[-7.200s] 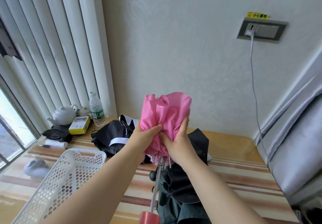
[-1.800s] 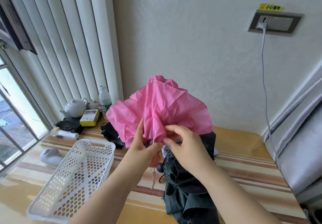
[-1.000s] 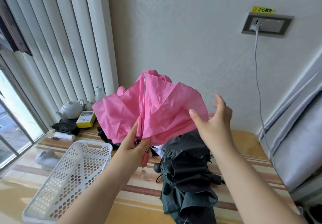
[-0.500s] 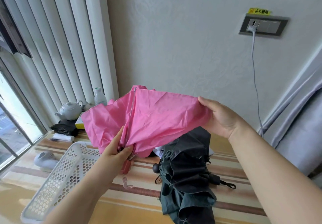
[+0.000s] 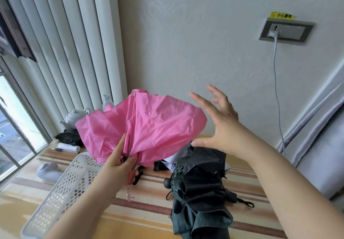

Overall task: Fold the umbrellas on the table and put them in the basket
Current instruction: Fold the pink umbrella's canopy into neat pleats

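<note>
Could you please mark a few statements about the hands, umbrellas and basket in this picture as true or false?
1. The left hand grips the crumpled pink fabric umbrella. True.
2. The right hand pinches the pink canopy. False: it is open, fingers spread, beside the canopy.
3. The white perforated plastic basket holds a folded umbrella. False: nothing shows in the visible part.
4. The dark green-black fabric umbrella lies unfolded on the striped table. True.

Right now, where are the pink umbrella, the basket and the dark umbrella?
pink umbrella [image 5: 160, 127], head view, middle of its canopy.
basket [image 5: 55, 197], head view, its perforated wall.
dark umbrella [image 5: 201, 183], head view, crumpled canopy on the table.
</note>
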Tool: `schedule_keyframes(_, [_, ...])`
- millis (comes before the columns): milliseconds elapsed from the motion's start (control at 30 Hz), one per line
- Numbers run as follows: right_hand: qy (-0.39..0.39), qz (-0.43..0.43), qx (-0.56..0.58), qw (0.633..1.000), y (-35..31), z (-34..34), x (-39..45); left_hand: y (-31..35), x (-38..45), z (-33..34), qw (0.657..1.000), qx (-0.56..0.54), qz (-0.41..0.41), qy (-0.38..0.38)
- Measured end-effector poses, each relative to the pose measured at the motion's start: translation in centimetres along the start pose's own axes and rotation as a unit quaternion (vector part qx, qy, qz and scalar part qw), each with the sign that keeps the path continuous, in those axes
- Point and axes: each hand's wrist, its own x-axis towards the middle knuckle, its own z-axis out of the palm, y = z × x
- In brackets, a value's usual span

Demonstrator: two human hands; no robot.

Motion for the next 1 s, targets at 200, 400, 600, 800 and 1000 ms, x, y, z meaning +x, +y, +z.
schedule_keyframes(200, [0.204,-0.239,-0.173,0.934,0.3,1.6,1.7,-0.1,0.5,-0.1,1.000,0.010,-0.007,0.002])
schedule_keyframes(400, [0.297,-0.136,-0.159,0.932,-0.6,3.1,-1.1,0.3,1.5,0.5,0.998,-0.022,0.020,0.048])
schedule_keyframes(600, [0.204,0.104,-0.036,0.973,-1.0,6.9,-0.4,0.8,1.7,1.5,0.998,-0.033,0.043,0.022])
schedule_keyframes(800, [0.189,0.202,0.100,0.956,-0.8,6.8,2.0,1.0,1.3,1.8,0.998,-0.048,0.047,0.015])
schedule_keyframes(1000, [0.347,0.104,0.091,0.928,-0.6,5.5,1.5,1.3,1.7,1.5,0.993,-0.091,0.059,0.040])
